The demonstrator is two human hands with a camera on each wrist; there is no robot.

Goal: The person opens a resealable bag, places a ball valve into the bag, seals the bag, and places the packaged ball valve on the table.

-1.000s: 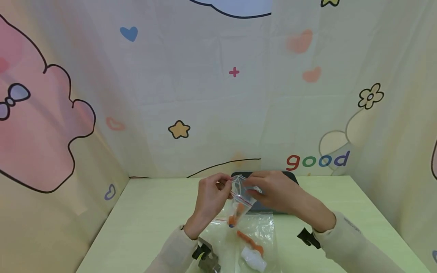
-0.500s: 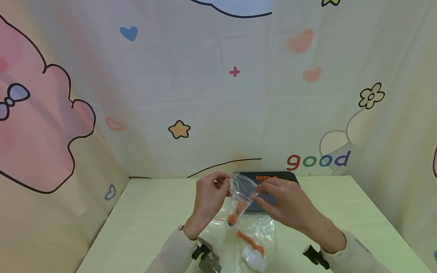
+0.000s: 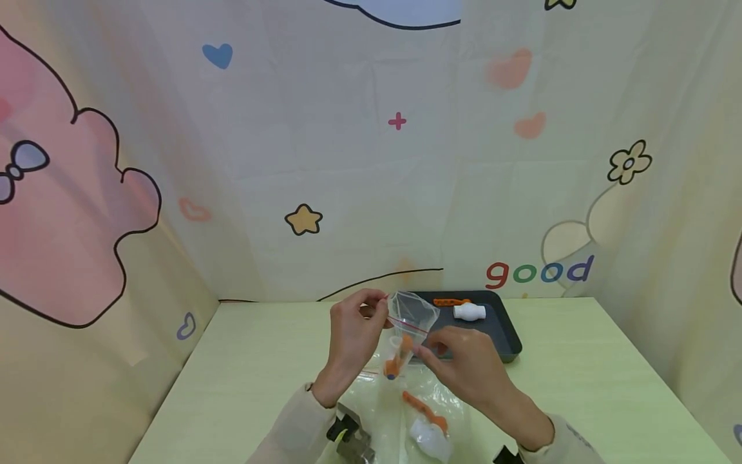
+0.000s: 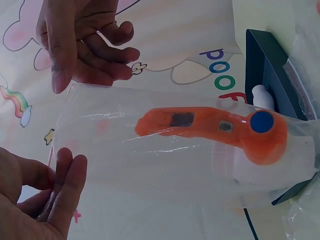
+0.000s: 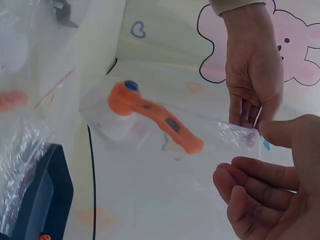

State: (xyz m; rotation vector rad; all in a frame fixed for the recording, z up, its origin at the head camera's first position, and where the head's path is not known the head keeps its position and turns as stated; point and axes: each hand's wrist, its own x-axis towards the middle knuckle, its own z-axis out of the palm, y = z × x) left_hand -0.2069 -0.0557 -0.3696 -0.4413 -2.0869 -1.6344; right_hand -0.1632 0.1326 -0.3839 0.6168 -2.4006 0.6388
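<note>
My left hand (image 3: 356, 328) pinches the top edge of a small clear zip bag (image 3: 414, 312) with a red seal line, which hangs over the table. Inside the bag lie an orange handle-like piece (image 4: 200, 123) with a blue round spot at its wide end and a white plastic piece (image 4: 275, 170). My right hand (image 3: 472, 364) is at the bag's right side, thumb and fingers apart with nothing between them in the right wrist view. Below, another orange piece (image 3: 425, 410) and a white piece (image 3: 430, 441) lie at a larger clear bag (image 3: 452, 386).
A dark tray (image 3: 510, 345) stands behind the bag at the back of the table (image 3: 232, 386). It holds an orange strip-like piece (image 3: 451, 301) and a white bottle-shaped piece (image 3: 469, 312). Near my left sleeve lies a grey object (image 3: 355, 444). A printed curtain (image 3: 348, 161) closes off the back.
My right hand has come out of the bag's mouth and moved down along its right side, uncovering the tray's pieces. My left hand keeps its pinch, shifted slightly left.
</note>
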